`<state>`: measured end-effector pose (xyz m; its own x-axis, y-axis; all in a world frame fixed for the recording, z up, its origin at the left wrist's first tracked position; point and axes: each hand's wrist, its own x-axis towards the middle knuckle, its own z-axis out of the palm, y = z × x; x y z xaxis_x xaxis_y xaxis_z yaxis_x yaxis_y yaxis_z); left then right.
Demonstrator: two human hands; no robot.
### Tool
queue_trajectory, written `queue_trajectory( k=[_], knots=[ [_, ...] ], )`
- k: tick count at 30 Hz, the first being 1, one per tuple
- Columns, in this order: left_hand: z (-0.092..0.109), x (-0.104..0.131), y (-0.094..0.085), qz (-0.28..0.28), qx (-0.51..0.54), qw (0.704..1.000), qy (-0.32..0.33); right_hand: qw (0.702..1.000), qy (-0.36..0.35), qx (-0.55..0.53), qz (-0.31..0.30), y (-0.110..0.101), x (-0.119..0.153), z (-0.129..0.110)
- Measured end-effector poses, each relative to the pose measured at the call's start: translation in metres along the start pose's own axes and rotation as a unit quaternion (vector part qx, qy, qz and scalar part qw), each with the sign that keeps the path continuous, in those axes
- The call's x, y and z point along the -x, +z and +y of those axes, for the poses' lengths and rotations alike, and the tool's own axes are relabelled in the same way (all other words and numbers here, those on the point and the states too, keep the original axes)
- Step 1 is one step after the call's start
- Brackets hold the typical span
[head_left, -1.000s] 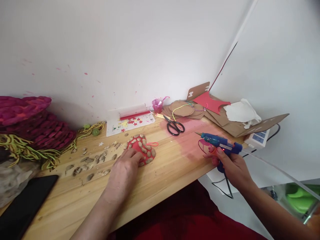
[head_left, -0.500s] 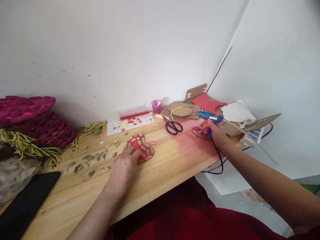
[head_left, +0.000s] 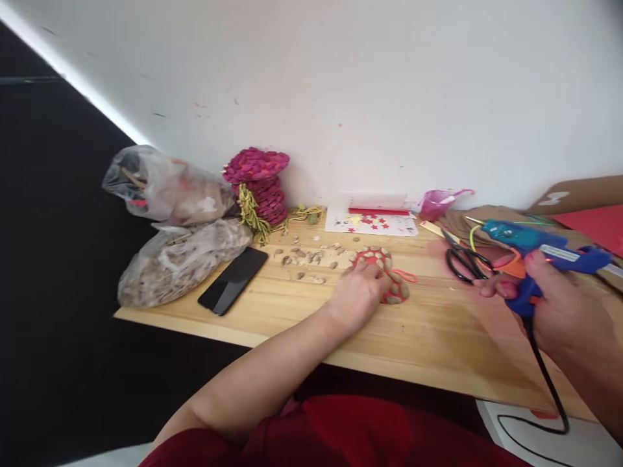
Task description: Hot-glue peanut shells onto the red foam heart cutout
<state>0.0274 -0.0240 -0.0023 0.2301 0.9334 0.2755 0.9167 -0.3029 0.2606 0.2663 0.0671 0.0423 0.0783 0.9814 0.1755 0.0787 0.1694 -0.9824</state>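
Observation:
My left hand [head_left: 359, 293] rests on a flat red piece [head_left: 400, 289] studded with brown, shell-like bits. Its fingers are bent down onto the piece, and the fingertips are partly hidden. An orange cord loop [head_left: 405, 276] sticks out from the piece's right side. On the right, my right hand [head_left: 567, 301] grips a blue hot glue gun [head_left: 516, 239] by the handle, holding it above the table with the nozzle pointing left. Black-handled scissors [head_left: 457, 264] lie just left of the gun. Loose brown bits [head_left: 309, 257] are scattered left of my left hand.
A phone [head_left: 233, 280] and a plastic bag of brown bits [head_left: 185, 263] lie at left. Behind them stand another bag [head_left: 168, 188] and stacked magenta pieces [head_left: 260, 175]. White paper with stars [head_left: 335, 224] and a pink cup [head_left: 435, 202] sit along the wall. The gun's cord [head_left: 548, 383] hangs over the edge.
The view has swung left, bringing the bags and the whole phone into sight. My right hand has lifted the glue gun and brought it nearer. My left hand stays on the red piece.

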Motion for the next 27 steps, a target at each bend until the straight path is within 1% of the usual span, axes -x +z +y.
queue_trajectory(
  k=[2, 4, 7, 10, 14, 16, 19, 21, 23, 24, 25, 27],
  knots=[
    [-0.001, 0.001, 0.002, 0.012, -0.014, 1.000, 0.010, 0.997, 0.024, -0.016, -0.070, 0.019, 0.003, 0.001],
    [-0.002, 0.001, 0.004, 0.025, -0.025, 0.999, 0.019, 0.993, 0.034, -0.034, -0.105, 0.034, 0.002, 0.004],
    [-0.003, 0.002, 0.005, 0.030, -0.031, 0.999, 0.019, 0.990, 0.039, -0.068, -0.114, 0.053, -0.002, 0.011],
    [-0.003, 0.002, 0.004, 0.021, -0.035, 0.999, 0.021, 0.987, 0.059, -0.083, -0.124, 0.066, -0.005, 0.018],
    [-0.003, 0.003, 0.004, 0.018, -0.052, 0.998, 0.015, 0.989, 0.051, -0.063, -0.123, 0.075, -0.007, 0.024],
    [-0.002, 0.003, 0.006, 0.015, -0.055, 0.998, 0.016, 0.991, 0.045, -0.048, -0.114, 0.076, -0.008, 0.027],
    [-0.001, 0.004, 0.004, 0.015, -0.041, 0.999, 0.019, 0.989, 0.053, -0.072, -0.116, 0.073, -0.011, 0.034],
    [-0.005, 0.006, -0.006, 0.026, -0.020, 0.999, 0.018, 0.986, 0.061, -0.090, -0.128, 0.071, -0.013, 0.039],
    [-0.017, 0.010, -0.025, 0.047, 0.000, 0.999, 0.002, 0.984, 0.068, -0.091, -0.134, 0.069, -0.015, 0.042],
    [-0.027, 0.012, -0.037, 0.062, -0.002, 0.998, -0.025, 0.984, 0.070, -0.091, -0.136, 0.069, -0.016, 0.043],
    [-0.039, 0.015, -0.050, 0.087, -0.013, 0.994, -0.071, 0.984, 0.071, -0.089, -0.138, 0.069, -0.016, 0.042],
    [-0.068, 0.021, -0.074, 0.111, -0.057, 0.979, -0.159, 0.984, 0.069, -0.080, -0.145, 0.070, -0.016, 0.041]
  ],
)
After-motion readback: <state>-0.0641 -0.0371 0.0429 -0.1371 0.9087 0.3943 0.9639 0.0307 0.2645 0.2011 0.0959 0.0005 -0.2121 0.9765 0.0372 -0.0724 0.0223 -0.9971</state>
